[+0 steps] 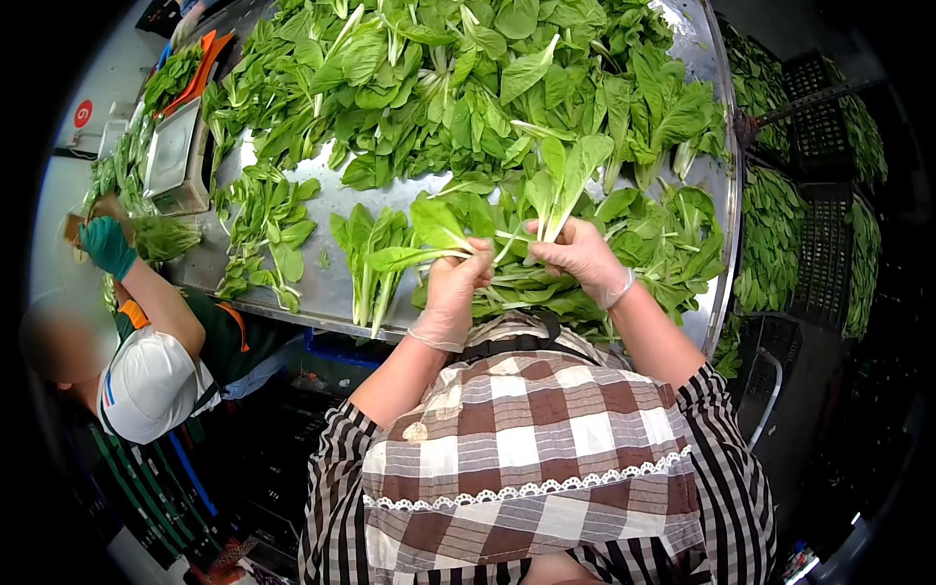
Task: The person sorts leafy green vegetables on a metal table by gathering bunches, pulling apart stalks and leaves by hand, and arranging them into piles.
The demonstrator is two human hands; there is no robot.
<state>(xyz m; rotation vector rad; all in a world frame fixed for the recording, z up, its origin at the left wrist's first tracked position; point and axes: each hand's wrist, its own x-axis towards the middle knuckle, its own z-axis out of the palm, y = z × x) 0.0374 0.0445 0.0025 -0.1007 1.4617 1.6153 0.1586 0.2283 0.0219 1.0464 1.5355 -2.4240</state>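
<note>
Thin clear gloves cover both my hands. My left hand [456, 292] is closed around the stems of a few loose green leaves [436, 226] that point to the left. In my right hand [582, 261] is a small leafy green plant [565, 180], pinched near its pale base with the leaves upward. A thin pale stalk shows between the two hands. Beneath them lies a heap of loose leaves [526, 291] at the table's near edge. Left of my left hand, a small bunch of greens [372, 249] rests on the metal table [322, 283].
A large pile of leafy greens [439, 97] covers the far table. On the left stand a weighing scale [175, 156] and an orange tray [200, 73]. A co-worker with a green glove [107, 246] handles greens there. Black crates [824, 244] of greens stand at right.
</note>
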